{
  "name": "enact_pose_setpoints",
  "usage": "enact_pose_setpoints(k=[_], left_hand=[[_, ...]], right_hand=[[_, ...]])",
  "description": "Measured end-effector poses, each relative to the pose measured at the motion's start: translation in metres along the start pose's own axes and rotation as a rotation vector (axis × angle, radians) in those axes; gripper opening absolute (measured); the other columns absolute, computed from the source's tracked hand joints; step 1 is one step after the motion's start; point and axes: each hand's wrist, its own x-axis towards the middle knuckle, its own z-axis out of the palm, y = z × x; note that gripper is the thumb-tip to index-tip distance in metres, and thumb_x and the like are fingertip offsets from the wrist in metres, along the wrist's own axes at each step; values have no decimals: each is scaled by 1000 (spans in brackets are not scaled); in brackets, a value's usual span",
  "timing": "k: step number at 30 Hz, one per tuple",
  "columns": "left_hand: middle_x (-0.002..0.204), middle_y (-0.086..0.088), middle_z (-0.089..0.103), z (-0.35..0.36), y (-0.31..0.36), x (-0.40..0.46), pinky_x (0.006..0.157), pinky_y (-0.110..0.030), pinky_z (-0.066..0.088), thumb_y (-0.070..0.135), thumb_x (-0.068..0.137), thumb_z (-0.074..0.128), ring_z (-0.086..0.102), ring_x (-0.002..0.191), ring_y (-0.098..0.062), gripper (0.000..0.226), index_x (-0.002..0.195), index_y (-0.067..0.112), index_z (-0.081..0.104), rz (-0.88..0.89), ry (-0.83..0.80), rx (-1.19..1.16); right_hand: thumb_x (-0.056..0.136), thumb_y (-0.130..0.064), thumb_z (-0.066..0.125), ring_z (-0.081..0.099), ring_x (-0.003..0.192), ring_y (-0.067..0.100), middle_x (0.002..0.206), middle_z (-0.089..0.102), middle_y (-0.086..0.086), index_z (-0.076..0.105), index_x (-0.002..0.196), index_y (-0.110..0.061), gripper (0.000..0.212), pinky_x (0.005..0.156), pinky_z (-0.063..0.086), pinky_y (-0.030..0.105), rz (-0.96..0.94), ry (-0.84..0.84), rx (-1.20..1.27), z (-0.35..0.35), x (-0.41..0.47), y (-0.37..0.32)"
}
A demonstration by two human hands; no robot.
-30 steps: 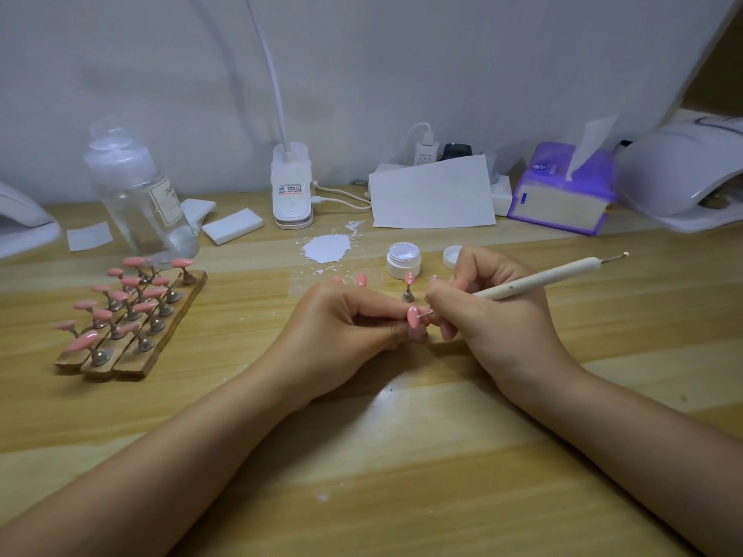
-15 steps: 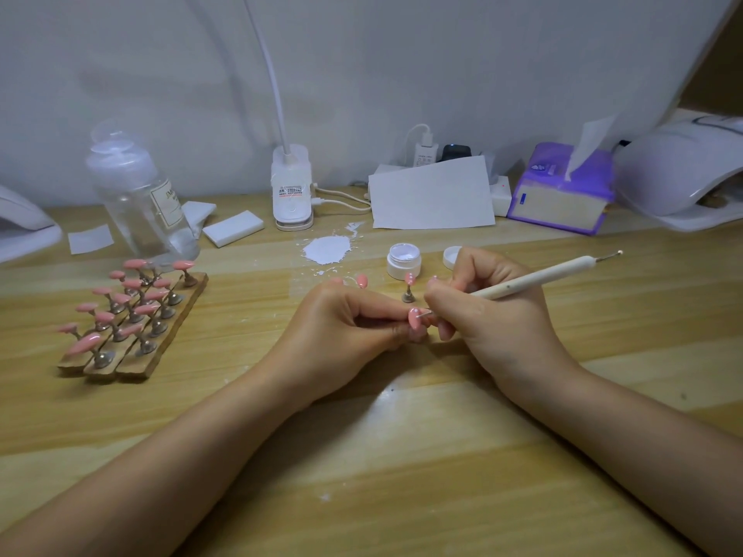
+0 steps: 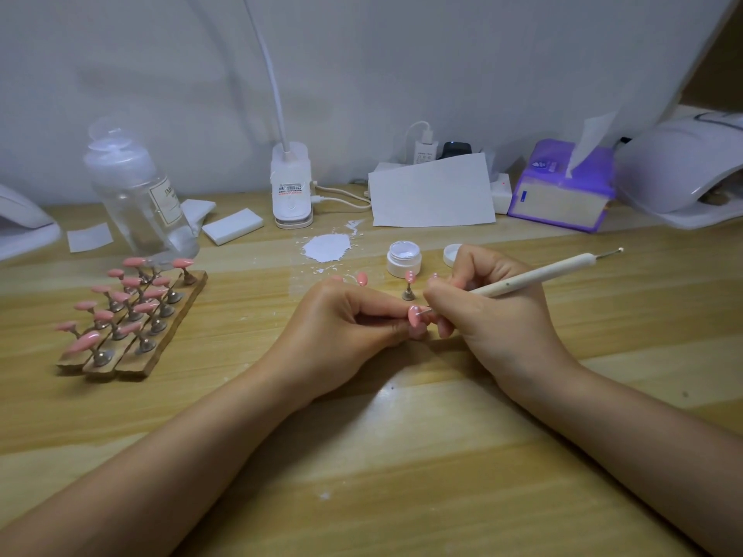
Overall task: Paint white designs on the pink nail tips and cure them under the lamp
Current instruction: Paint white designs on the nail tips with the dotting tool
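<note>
My left hand (image 3: 341, 327) pinches a pink nail tip (image 3: 415, 315) at the middle of the wooden table. My right hand (image 3: 494, 315) grips a white dotting pen (image 3: 538, 274) like a pencil, its fine point touching that tip. Just behind stand two more pink tips on small metal stands (image 3: 409, 284), one (image 3: 362, 278) partly hidden by my left hand. An open white jar of white gel (image 3: 404, 258) sits beyond them, its lid (image 3: 451, 254) beside it. At the far right edge is the white curing lamp (image 3: 683, 170).
Wooden holders with several pink tips (image 3: 132, 315) lie at the left. A clear bottle (image 3: 140, 195), white blocks (image 3: 232, 226), a clip lamp base (image 3: 292, 190), a white card (image 3: 432, 190) and a purple tissue box (image 3: 561, 186) line the back. A white paint smear (image 3: 326, 247) marks the table.
Both hands stay almost still. The pen's upper end has dipped very slightly while its point works on the held tip.
</note>
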Motion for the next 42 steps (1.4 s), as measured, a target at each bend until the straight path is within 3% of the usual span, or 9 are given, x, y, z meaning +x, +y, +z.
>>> enact_pose_setpoints(k=[6, 12, 21, 27, 31, 42], left_hand=[[89, 12, 70, 0, -1, 0, 97, 4, 14, 29, 71, 63, 57, 84, 15, 22, 88, 20, 74, 6, 8, 2], [88, 22, 67, 0, 1, 0, 99, 3, 12, 33, 70, 61, 55, 82, 19, 17, 83, 30, 71, 16, -1, -6], [89, 19, 68, 0, 0, 0, 101, 2, 12, 24, 74, 66, 56, 82, 18, 13, 85, 26, 72, -3, 12, 7], [88, 23, 67, 1, 1, 0, 100, 2, 12, 28, 73, 64, 54, 80, 20, 13, 82, 32, 71, 11, 1, 17], [88, 17, 69, 1, 1, 0, 100, 3, 12, 32, 70, 62, 57, 81, 15, 18, 85, 27, 72, 5, 10, 8], [86, 21, 68, 0, 1, 0, 97, 4, 14, 32, 70, 62, 56, 80, 17, 17, 83, 29, 72, 20, 4, 23]], right_hand=[[75, 15, 53, 45, 35, 11, 34, 41, -2, 33, 50, -10, 41, 39, 38, 12, -1, 2, -2, -1, 0, 1], [75, 16, 53, 48, 36, 14, 34, 41, 1, 33, 49, -9, 41, 40, 40, 13, -12, -5, 0, 0, 0, 0], [74, 16, 53, 46, 41, 21, 37, 39, 5, 33, 50, -9, 40, 40, 40, 14, -3, 9, 10, 0, 0, 0], [76, 18, 52, 48, 35, 12, 35, 40, 2, 33, 51, -8, 40, 40, 40, 13, 5, -8, 16, 0, 0, 0], [76, 17, 52, 46, 36, 15, 35, 38, 3, 33, 51, -9, 40, 40, 40, 12, 7, 2, 32, 0, -1, -1], [77, 19, 50, 45, 39, 20, 35, 37, 4, 32, 51, -8, 42, 39, 40, 13, 25, -1, 57, 1, -2, -2]])
